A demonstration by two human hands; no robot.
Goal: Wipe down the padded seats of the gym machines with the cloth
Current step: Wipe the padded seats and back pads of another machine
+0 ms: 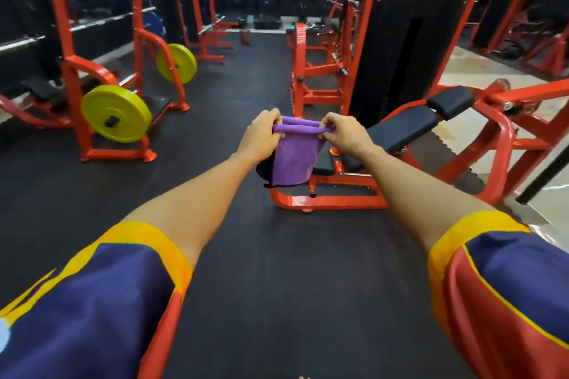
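The purple cloth (295,160), folded and dark-edged, hangs at the centre of the frame. The left hand (261,135) grips its top left corner with curled fingers, and the right hand (345,135) pinches the top right. At left, yellow weight plates (117,114) sit on a red rack (76,101). At right, a black padded seat (400,129) lies partly behind the cloth.

The cloth (292,160) hangs at the centre between the left hand (260,135) and the right hand (348,135), each gripping its top edge, above the floor (277,271). Just behind and to the right of it lies the seat (397,129) of a machine (409,40), whose upright frame rises behind the seat. Well apart on the left stands a rack (70,77) bearing a near plate (116,113), with a far plate (176,63) behind and to the right of it.
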